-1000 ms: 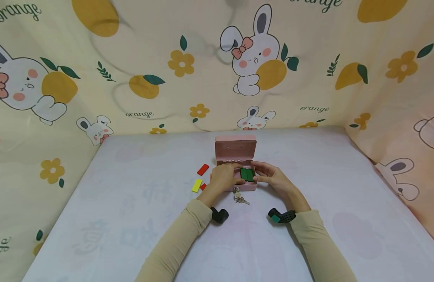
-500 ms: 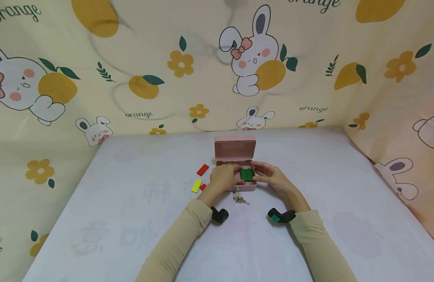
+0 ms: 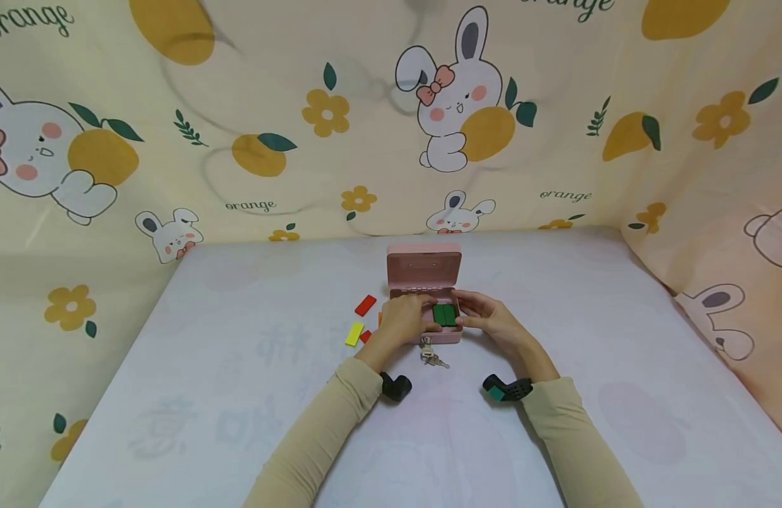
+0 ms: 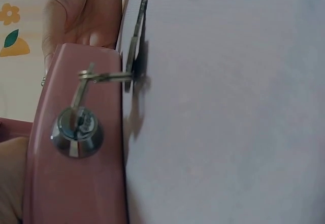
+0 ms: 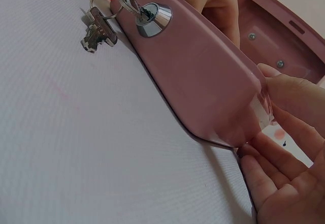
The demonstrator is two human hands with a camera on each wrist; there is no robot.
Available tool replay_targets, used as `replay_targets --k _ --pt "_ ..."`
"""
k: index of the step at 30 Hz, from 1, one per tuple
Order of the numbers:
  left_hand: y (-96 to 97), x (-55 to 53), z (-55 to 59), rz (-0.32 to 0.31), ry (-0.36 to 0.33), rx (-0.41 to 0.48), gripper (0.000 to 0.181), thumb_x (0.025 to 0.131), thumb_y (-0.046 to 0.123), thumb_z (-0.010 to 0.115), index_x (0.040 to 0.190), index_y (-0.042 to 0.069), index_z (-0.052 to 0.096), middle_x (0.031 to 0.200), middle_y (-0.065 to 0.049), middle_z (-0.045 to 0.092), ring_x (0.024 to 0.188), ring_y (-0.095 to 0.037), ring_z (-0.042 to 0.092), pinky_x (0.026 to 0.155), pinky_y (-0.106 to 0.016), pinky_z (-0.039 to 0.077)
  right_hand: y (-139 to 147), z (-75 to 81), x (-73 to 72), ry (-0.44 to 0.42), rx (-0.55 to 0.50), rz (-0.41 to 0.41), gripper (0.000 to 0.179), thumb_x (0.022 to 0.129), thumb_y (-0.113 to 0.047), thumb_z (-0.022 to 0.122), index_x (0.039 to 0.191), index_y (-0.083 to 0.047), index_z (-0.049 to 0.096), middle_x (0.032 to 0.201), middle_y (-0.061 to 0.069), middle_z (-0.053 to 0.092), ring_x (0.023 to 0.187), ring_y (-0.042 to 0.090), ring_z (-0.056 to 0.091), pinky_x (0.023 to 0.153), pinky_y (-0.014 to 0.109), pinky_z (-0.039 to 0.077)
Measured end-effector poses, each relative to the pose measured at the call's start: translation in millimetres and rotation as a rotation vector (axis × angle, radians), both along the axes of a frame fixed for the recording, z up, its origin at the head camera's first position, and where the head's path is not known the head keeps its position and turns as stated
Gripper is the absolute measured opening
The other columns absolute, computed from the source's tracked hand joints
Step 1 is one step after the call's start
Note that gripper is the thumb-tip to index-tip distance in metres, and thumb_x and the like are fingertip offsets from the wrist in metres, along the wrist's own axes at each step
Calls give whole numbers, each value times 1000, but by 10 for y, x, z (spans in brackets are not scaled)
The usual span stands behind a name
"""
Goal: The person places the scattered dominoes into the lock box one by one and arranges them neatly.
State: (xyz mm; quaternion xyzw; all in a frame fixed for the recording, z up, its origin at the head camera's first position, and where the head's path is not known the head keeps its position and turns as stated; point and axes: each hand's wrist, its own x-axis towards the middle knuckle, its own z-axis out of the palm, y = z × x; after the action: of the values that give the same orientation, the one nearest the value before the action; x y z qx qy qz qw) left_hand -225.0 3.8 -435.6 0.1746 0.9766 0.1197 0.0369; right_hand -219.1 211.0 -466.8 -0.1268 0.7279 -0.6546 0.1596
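Observation:
A pink metal cash box (image 3: 441,339) stands on the table with its lid (image 3: 424,270) raised. My left hand (image 3: 401,319) reaches over its left side with the fingertips inside; the palm hides what is under them. Green rectangular blocks (image 3: 444,315) lie side by side in the box, just right of the left thumb. At the right end, my right hand (image 3: 495,324) holds the box, thumb at the rim and fingers against the outer wall (image 5: 277,155). A key sits in the front lock (image 4: 77,132), and more keys (image 3: 434,359) hang from its ring.
Left of the box lie a red block (image 3: 365,305), a yellow block (image 3: 355,334) and a second red piece (image 3: 365,336) partly covered by the left hand. An orange edge shows beside that hand. A printed cloth (image 3: 365,127) rises behind the white table (image 3: 270,409).

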Motion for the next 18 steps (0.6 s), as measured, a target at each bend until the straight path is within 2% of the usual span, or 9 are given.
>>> replay_targets --k 4,7,15,18 --pt "-2 -3 0 0 -8 5 54 79 52 72 128 31 61 125 2 68 106 -19 66 76 -35 53 -1 3 -5 -18 13 -5 66 89 -7 66 146 4 34 155 23 30 145 29 31 99 6 39" --pt "-10 -3 6 0 -21 24 54 79 51 73 128 31 61 126 2 67 108 -20 65 77 -35 53 -2 1 -9 -13 14 1 66 90 -7 65 146 4 33 155 24 29 146 37 24 100 6 38" --pt "-39 1 47 -15 -37 97 53 80 50 73 128 29 61 126 2 67 104 -20 66 73 -34 52 3 0 -11 -18 19 3 66 90 -8 65 146 3 33 155 23 30 146 36 25 99 5 39" --pt "-50 2 57 -20 -43 125 52 80 48 73 127 29 62 115 1 70 96 -19 66 69 -31 51 1 4 -9 -16 20 2 66 90 -8 65 146 4 33 155 24 30 146 34 27 100 6 38"
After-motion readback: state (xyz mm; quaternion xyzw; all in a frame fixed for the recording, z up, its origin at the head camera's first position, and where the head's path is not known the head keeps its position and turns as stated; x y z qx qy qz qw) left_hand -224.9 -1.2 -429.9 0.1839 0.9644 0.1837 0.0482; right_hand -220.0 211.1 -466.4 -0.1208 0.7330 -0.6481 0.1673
